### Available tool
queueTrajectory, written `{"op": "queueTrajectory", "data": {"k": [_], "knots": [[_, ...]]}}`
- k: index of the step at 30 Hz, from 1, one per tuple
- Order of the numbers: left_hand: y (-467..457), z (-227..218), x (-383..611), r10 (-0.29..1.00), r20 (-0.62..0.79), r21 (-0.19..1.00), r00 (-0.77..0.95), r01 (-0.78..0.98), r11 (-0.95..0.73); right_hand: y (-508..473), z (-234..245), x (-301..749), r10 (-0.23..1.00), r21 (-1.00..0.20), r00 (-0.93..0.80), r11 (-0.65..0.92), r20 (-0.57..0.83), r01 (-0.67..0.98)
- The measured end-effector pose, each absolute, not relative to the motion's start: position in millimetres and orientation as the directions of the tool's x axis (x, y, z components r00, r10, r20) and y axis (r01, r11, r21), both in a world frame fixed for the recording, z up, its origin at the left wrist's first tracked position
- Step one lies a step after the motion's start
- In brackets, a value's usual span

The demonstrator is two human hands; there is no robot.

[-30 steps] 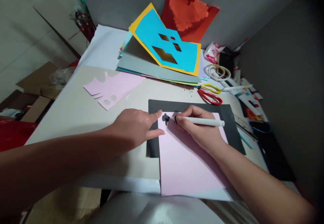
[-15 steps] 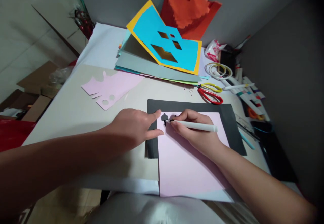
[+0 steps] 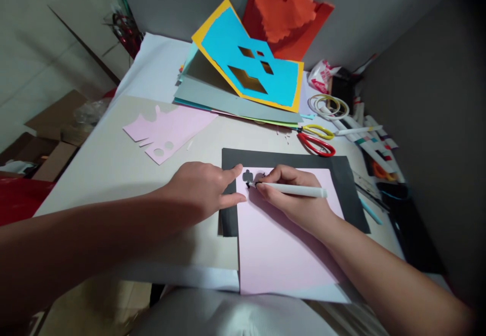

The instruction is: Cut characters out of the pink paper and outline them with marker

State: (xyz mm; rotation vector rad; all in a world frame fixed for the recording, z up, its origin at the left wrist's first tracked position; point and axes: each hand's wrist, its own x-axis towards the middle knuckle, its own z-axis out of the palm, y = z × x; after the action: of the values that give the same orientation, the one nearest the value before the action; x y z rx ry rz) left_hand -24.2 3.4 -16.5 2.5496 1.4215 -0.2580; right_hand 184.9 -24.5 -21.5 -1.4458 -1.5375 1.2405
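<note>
Bracing the pink paper (image 3: 284,245) with the open left hand (image 3: 199,186) — right hand (image 3: 290,199) grasping the white marker (image 3: 299,190) low near its tip — gives steadier small black strokes (image 3: 247,176).

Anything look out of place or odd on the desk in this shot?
Yes: a dark blot on the pink paper sheet, right by the marker in the right hand. It looks odd against the bare pink, though I can't tell whether it's ink or a cut-out showing the black sheet beneath.

A white marker (image 3: 292,190) tilts, tip on pink paper (image 3: 288,245).
</note>
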Motion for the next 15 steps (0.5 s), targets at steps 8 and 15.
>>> {"op": "queueTrajectory", "data": {"k": [8,15], "knots": [[3.4,-16.9,-25.7,0.814,-0.239,0.108,0.529,0.848,-0.519,-23.6,-19.8,185.8,0.974,-0.949,-0.187,-0.062,-0.125,0.310],[4.0,-16.7,-25.7,0.818,-0.237,0.113,0.523,0.852,-0.512,-24.7,-17.3,184.8,0.976,-0.948,-0.180,-0.061,-0.122,0.313]]}}
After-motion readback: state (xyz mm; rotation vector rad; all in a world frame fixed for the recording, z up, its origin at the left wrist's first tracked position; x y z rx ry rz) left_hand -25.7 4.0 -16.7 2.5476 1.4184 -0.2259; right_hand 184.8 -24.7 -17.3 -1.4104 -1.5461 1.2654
